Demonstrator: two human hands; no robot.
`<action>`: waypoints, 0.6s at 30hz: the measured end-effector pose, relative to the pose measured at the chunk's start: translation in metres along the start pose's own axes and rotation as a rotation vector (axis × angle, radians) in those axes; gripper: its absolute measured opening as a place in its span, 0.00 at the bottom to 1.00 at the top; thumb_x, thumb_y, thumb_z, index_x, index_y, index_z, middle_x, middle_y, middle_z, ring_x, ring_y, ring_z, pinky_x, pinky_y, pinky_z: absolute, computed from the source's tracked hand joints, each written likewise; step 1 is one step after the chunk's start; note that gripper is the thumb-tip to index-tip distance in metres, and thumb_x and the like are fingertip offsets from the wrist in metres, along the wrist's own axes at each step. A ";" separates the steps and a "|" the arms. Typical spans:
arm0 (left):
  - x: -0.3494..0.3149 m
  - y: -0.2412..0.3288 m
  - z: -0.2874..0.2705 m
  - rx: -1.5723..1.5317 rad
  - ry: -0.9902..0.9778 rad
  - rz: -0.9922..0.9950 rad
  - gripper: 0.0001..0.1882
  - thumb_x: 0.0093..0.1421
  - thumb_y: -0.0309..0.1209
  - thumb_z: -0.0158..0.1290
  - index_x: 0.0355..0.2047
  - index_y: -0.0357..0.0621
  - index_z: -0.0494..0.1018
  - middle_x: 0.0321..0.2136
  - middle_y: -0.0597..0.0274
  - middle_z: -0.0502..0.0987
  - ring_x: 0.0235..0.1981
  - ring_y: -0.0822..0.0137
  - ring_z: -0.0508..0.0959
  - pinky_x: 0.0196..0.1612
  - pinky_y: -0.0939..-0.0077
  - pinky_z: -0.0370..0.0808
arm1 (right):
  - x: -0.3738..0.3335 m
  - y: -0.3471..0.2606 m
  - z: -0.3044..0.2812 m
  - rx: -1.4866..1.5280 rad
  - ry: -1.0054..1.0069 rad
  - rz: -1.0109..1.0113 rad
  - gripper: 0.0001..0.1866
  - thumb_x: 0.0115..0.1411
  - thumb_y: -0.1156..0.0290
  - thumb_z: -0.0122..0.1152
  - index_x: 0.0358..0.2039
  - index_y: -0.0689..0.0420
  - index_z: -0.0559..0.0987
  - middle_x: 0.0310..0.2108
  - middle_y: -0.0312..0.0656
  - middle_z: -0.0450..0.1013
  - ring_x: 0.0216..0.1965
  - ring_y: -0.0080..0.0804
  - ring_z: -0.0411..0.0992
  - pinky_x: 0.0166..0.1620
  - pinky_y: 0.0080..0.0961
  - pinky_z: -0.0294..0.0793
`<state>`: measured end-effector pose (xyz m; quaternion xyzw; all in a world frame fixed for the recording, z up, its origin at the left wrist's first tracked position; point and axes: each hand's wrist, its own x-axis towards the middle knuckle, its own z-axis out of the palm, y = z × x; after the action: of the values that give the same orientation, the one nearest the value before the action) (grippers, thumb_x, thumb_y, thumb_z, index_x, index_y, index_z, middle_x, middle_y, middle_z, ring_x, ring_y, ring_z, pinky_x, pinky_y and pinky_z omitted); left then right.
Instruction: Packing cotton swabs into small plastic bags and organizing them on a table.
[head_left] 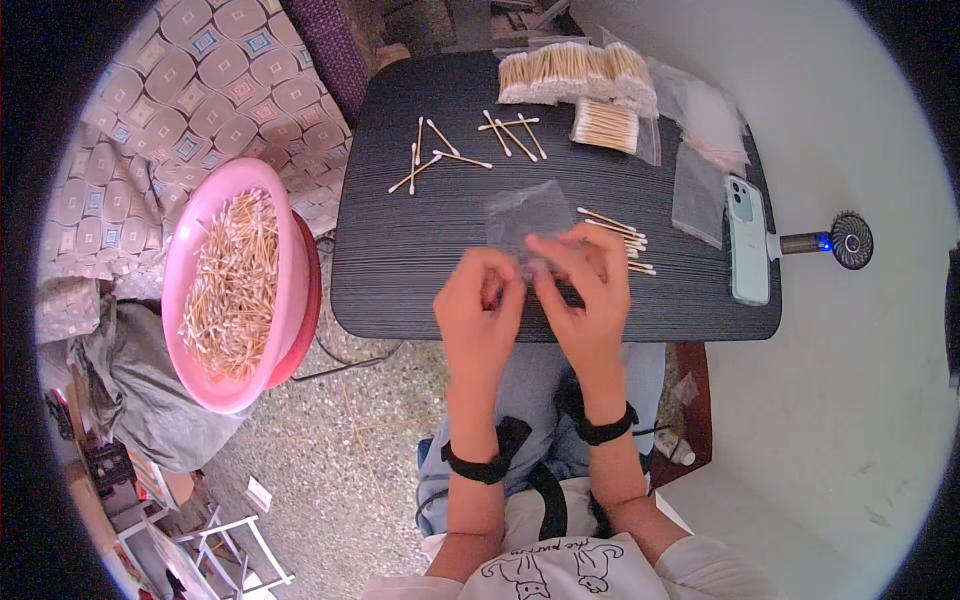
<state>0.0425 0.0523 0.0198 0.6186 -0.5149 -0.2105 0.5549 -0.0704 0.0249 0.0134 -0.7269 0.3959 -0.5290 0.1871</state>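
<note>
Both hands meet over the near middle of a dark table, at the near edge of a small clear plastic bag (528, 212). My left hand (482, 300) pinches one side of that edge, and my right hand (585, 280) pinches the other, thumbs and forefingers close together. The bag lies flat-looking and seems to hold nothing. Just beyond my right hand, a short row of cotton swabs (610, 220) rests on the table, partly hidden by the fingers. More loose cotton swabs (435, 158) are scattered at the table's far left and middle.
Filled bags of cotton swabs (575, 75) are stacked at the back. Clear bags (697, 190) lie at the right, beside a phone (748, 240) and a small fan (851, 241). A pink basin (172, 300) heaped with swabs stands left of the black table (400, 290).
</note>
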 end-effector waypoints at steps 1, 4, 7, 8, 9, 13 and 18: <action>0.000 0.003 0.000 -0.006 -0.090 -0.001 0.10 0.47 0.15 0.56 0.26 0.40 0.67 0.20 0.69 0.66 0.21 0.80 0.63 0.23 0.85 0.60 | 0.000 -0.002 0.000 0.029 0.032 0.107 0.18 0.49 0.81 0.64 0.42 0.54 0.81 0.43 0.40 0.66 0.31 0.28 0.68 0.34 0.22 0.71; -0.001 -0.013 -0.001 0.029 -0.175 0.111 0.10 0.46 0.14 0.54 0.24 0.39 0.66 0.21 0.67 0.67 0.22 0.79 0.64 0.23 0.85 0.62 | 0.003 -0.007 0.001 0.061 0.036 0.266 0.18 0.48 0.82 0.63 0.42 0.55 0.79 0.39 0.39 0.65 0.28 0.27 0.65 0.31 0.21 0.68; 0.000 -0.009 0.003 0.033 -0.070 0.102 0.09 0.46 0.13 0.51 0.24 0.38 0.64 0.21 0.64 0.67 0.22 0.76 0.65 0.25 0.83 0.65 | 0.002 0.000 -0.001 0.014 0.017 0.320 0.16 0.48 0.84 0.60 0.39 0.57 0.77 0.36 0.39 0.64 0.24 0.26 0.62 0.29 0.22 0.66; 0.001 -0.005 0.003 0.041 -0.005 0.029 0.09 0.46 0.13 0.51 0.23 0.38 0.64 0.21 0.63 0.66 0.22 0.75 0.66 0.25 0.82 0.65 | 0.002 0.001 -0.001 -0.017 0.021 0.313 0.15 0.48 0.85 0.59 0.37 0.58 0.75 0.34 0.39 0.64 0.23 0.26 0.60 0.28 0.22 0.64; 0.001 -0.005 0.004 0.039 -0.006 0.029 0.09 0.46 0.13 0.51 0.23 0.38 0.64 0.21 0.63 0.66 0.22 0.75 0.66 0.25 0.82 0.65 | 0.002 0.001 -0.002 -0.019 0.022 0.313 0.15 0.48 0.85 0.59 0.37 0.58 0.75 0.34 0.39 0.64 0.23 0.26 0.60 0.28 0.22 0.64; 0.001 -0.006 0.007 0.091 0.036 0.109 0.09 0.45 0.13 0.51 0.24 0.38 0.64 0.22 0.63 0.65 0.21 0.72 0.65 0.26 0.80 0.64 | 0.001 0.002 -0.004 0.010 -0.099 0.361 0.11 0.47 0.85 0.57 0.33 0.60 0.72 0.30 0.40 0.64 0.24 0.27 0.63 0.29 0.24 0.66; 0.003 -0.008 0.008 0.065 -0.054 0.061 0.10 0.44 0.15 0.53 0.27 0.39 0.66 0.23 0.63 0.66 0.22 0.70 0.65 0.26 0.79 0.64 | 0.006 0.002 -0.009 0.055 -0.201 0.344 0.11 0.47 0.83 0.59 0.32 0.61 0.72 0.30 0.41 0.65 0.27 0.32 0.67 0.33 0.25 0.68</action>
<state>0.0399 0.0450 0.0109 0.6144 -0.5551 -0.1932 0.5264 -0.0790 0.0201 0.0189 -0.6923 0.4790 -0.4245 0.3333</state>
